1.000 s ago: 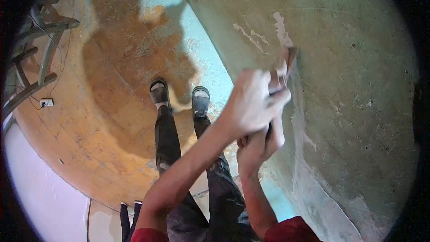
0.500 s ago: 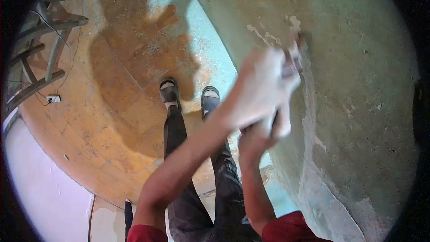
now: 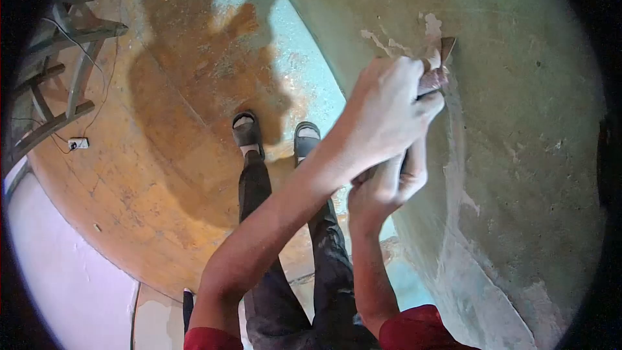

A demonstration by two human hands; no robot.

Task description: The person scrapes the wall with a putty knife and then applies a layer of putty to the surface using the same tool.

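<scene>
Right of centre, upper half of frame: scraper (image 3: 448, 49), blade pointing up, at the drab green wall (image 3: 538, 155); whether its edge touches, cannot tell. Left hand (image 3: 392, 107) clenched round the scraper near the blade, reddish part showing by the fingertips. Right hand (image 3: 382, 191) just below, fingers curled in; inside of the fist mostly hidden, cannot tell if it grasps the handle. Pale patch (image 3: 433, 24) just above left of the blade; pale streak (image 3: 456, 149) running down the wall to lower right. Centre of frame: dark sandals (image 3: 247, 131) on orange-stained floor (image 3: 155, 220). Upper left: large shadow (image 3: 194, 78). Far left: wooden frame (image 3: 81, 71), white socket block (image 3: 78, 143) just below it.
</scene>
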